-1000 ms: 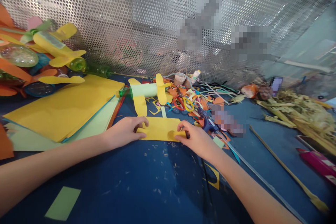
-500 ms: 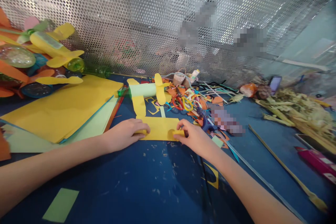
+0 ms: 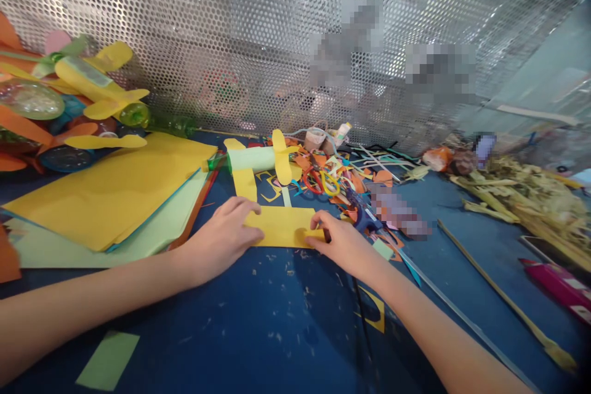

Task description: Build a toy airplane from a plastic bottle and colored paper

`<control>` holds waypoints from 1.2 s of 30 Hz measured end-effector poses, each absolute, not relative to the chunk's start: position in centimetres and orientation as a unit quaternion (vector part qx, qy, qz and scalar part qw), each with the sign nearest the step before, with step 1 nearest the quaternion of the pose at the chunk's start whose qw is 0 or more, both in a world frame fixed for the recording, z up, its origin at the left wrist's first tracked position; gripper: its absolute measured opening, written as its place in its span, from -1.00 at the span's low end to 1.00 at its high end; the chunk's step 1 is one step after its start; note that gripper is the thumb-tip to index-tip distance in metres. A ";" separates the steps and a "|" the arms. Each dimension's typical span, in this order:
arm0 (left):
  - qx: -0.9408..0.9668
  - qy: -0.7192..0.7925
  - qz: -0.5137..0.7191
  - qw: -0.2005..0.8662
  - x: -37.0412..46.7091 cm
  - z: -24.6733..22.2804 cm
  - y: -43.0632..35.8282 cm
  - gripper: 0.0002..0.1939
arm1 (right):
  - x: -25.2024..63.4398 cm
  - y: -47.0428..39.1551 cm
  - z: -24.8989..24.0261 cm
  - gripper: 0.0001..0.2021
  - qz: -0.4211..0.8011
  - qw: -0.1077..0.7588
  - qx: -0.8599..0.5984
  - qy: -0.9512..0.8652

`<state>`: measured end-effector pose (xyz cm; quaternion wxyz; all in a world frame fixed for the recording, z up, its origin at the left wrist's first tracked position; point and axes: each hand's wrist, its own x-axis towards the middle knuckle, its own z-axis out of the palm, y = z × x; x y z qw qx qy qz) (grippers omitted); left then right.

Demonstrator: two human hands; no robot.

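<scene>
A yellow paper rectangle [image 3: 284,226] lies on the blue table between my hands. My left hand [image 3: 226,237] rests at its left end, thumb and fingers apart, with nothing gripped between them. At the right end, my right hand [image 3: 335,239] has its thumb and fingers curled round the yellow paper's edge. Just behind the paper is a toy plane [image 3: 252,160] made from a green bottle wrapped in pale green paper, with yellow wings and a yellow propeller.
Yellow sheets [image 3: 111,188] are stacked at the left, below more bottle planes [image 3: 92,89]. Paper scraps, scissors [image 3: 329,183] and a blue tool [image 3: 364,215] lie behind my right hand. A stick [image 3: 503,292] and pink box [image 3: 556,286] are at the right.
My left hand has opened, letting go of the paper's left end, and its fingers have moved up and apart. My right hand has stayed in place.
</scene>
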<state>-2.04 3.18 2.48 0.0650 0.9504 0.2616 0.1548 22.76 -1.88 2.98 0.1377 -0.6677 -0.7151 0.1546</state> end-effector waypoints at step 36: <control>0.982 0.151 0.114 -0.015 -0.6 1.1 1.3 -0.64 | 19.9 -3.1 1.8 -0.67 -0.074 0.207 -0.617 -0.756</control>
